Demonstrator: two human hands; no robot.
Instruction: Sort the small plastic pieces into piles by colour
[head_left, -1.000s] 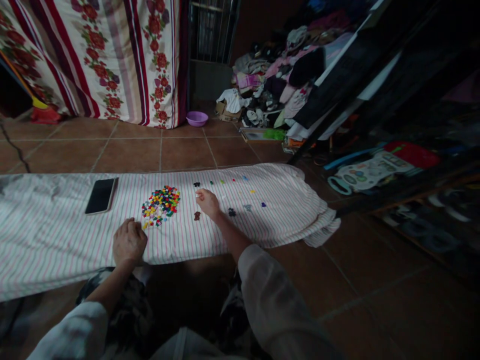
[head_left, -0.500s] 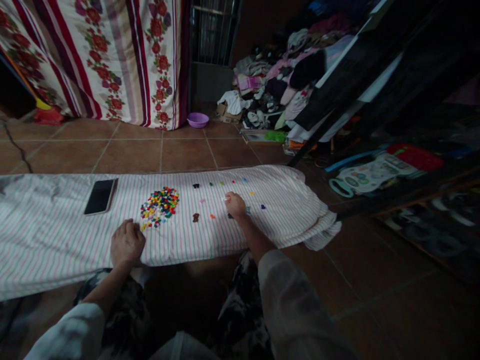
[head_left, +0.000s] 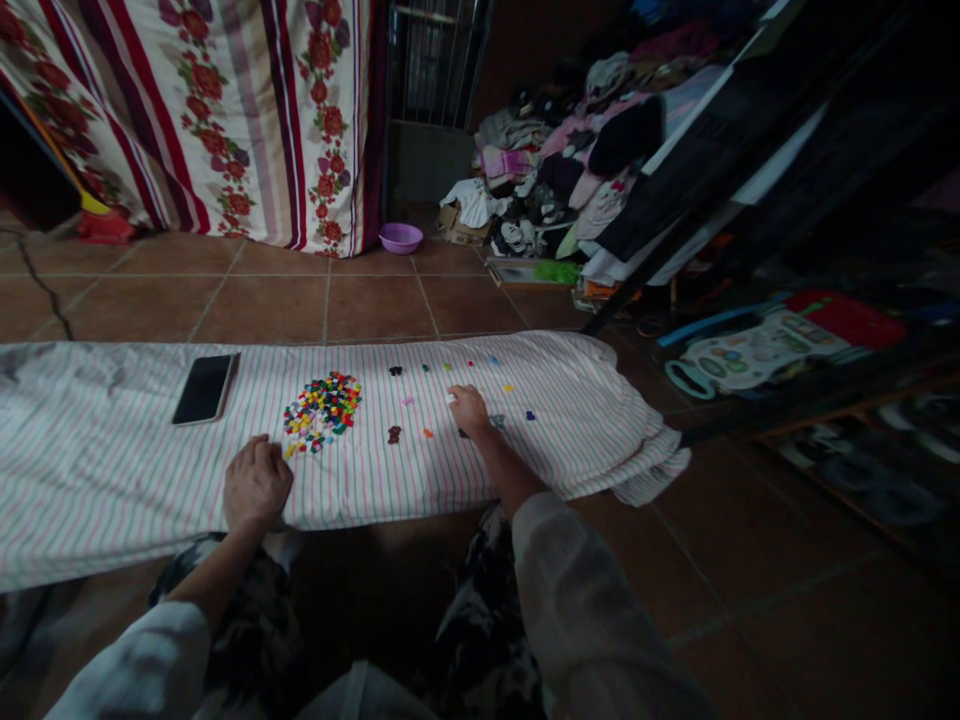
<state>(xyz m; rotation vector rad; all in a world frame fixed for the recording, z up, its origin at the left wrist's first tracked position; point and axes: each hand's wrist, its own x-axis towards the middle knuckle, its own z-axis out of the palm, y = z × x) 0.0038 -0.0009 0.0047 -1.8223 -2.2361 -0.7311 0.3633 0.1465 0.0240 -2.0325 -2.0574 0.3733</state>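
My right hand (head_left: 469,410) is over the striped cloth, its fingers pinched at a small white piece (head_left: 451,398). Whether that piece touches the cloth I cannot tell. Around the hand lie small groups of pieces: brown (head_left: 394,435), orange (head_left: 427,433), pink (head_left: 408,401), black (head_left: 395,371), yellow (head_left: 508,388), dark blue (head_left: 530,415) and grey-blue (head_left: 497,422). A dark group is partly hidden by the wrist. My left hand (head_left: 257,482) rests loosely curled on the cloth's near edge, beside a mixed pile of tiny colourful pieces (head_left: 322,410); nothing shows in it.
A phone (head_left: 204,389) lies left of the pile on the striped cloth (head_left: 112,430). Beyond, on the tiled floor, are a purple basin (head_left: 401,238) and a heap of clothes (head_left: 555,170). A toy panel (head_left: 739,352) stands at the right, near dark shelving.
The whole view has shifted slightly. My right hand stays at the same spot among the groups, with its fingers a little lower over the white piece. My left hand has not moved.
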